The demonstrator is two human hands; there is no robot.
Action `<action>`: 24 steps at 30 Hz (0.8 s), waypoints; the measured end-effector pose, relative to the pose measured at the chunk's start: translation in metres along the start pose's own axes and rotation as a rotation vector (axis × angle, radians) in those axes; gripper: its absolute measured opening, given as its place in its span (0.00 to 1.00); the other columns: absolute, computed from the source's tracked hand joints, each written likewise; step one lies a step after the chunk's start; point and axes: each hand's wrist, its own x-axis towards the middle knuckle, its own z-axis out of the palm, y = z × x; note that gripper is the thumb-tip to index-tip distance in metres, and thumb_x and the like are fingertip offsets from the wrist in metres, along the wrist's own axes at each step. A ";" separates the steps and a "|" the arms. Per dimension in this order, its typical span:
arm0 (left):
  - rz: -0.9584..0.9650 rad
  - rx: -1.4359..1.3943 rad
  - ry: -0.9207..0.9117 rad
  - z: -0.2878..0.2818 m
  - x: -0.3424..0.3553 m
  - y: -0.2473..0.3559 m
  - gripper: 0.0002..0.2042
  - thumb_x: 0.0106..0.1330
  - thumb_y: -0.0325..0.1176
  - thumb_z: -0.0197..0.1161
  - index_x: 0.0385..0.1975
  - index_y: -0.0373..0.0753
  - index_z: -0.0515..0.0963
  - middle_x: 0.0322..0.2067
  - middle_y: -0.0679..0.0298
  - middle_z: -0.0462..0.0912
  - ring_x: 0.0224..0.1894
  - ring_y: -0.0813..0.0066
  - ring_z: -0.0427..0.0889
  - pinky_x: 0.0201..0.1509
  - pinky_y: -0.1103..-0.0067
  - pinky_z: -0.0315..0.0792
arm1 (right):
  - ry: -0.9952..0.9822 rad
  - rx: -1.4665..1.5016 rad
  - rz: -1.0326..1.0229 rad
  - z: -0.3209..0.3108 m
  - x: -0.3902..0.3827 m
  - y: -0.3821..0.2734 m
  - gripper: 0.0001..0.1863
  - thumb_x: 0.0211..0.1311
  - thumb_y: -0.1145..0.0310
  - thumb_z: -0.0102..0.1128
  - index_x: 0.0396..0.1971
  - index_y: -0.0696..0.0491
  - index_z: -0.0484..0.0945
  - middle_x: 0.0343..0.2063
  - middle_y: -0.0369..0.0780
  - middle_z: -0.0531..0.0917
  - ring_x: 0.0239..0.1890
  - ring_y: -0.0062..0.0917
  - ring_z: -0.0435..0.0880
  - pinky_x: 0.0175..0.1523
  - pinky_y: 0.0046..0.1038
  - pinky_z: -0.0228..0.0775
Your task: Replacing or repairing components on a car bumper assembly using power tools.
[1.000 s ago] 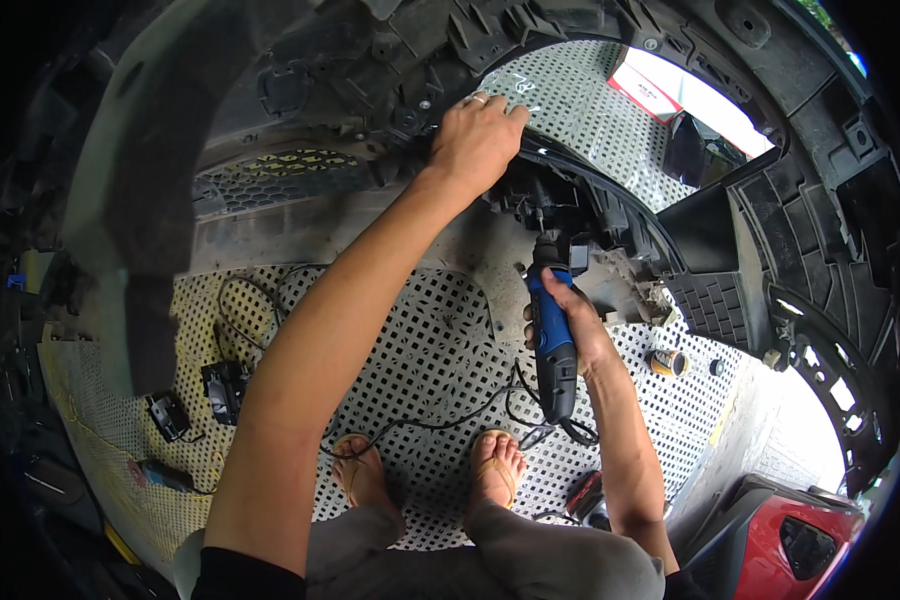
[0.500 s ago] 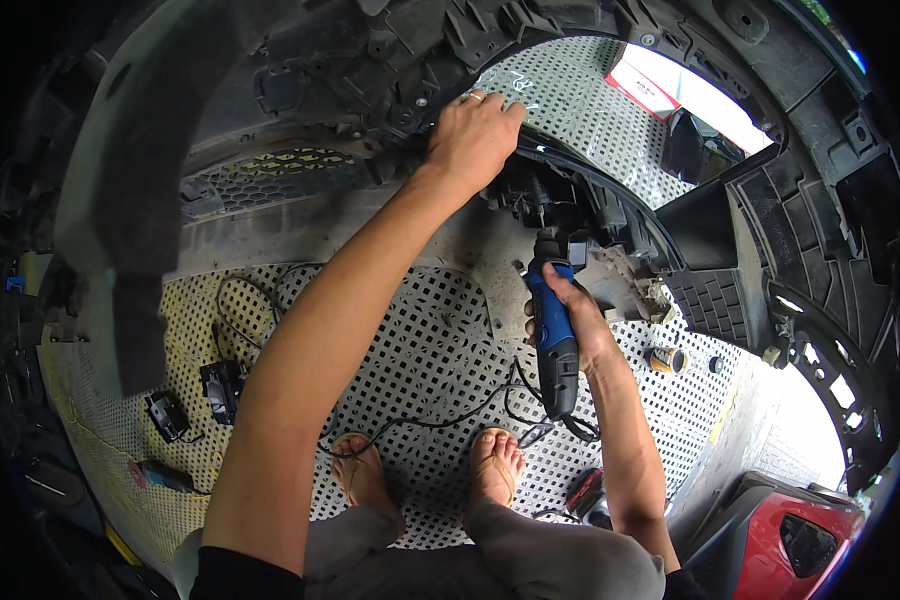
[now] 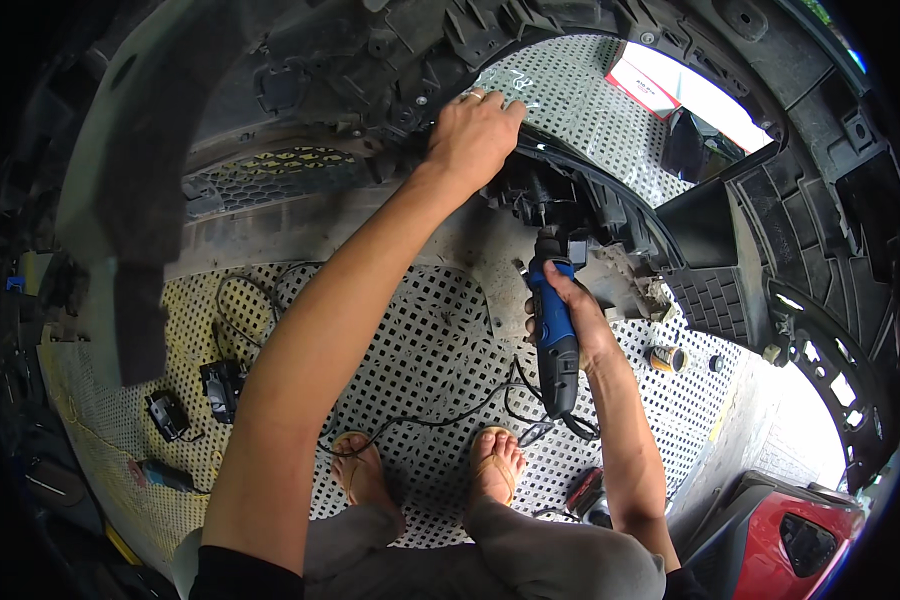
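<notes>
A large black car bumper (image 3: 300, 90) arches across the upper view, its ribbed inner side facing me. My left hand (image 3: 475, 135) is closed over the rim of its oval opening, fingertips partly hidden behind the edge. My right hand (image 3: 585, 320) wraps around a blue and black corded rotary tool (image 3: 557, 345), thumb along its upper side. The tool points away from me, and its thin bit reaches the dark bracket area (image 3: 535, 185) just below my left hand. Whether the bit touches the plastic I cannot tell.
A black cord (image 3: 440, 420) winds over the perforated mat (image 3: 430, 320) near my feet. Black devices (image 3: 167, 415) and a teal tool (image 3: 165, 476) lie left. A small can (image 3: 668, 359) lies right, beyond it a cap (image 3: 717, 364). A red part (image 3: 770, 550) stands lower right.
Both hands and the rotary tool hold nearly the same place. The lower end of the bumper's dark left side has risen very slightly.
</notes>
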 end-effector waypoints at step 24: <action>-0.008 0.002 -0.008 0.000 0.001 0.000 0.13 0.56 0.19 0.65 0.41 0.39 0.80 0.39 0.58 0.83 0.49 0.56 0.83 0.50 0.64 0.80 | -0.029 0.089 0.005 -0.005 0.000 0.005 0.30 0.70 0.43 0.65 0.55 0.54 0.73 0.28 0.42 0.82 0.20 0.26 0.84 0.24 0.27 0.82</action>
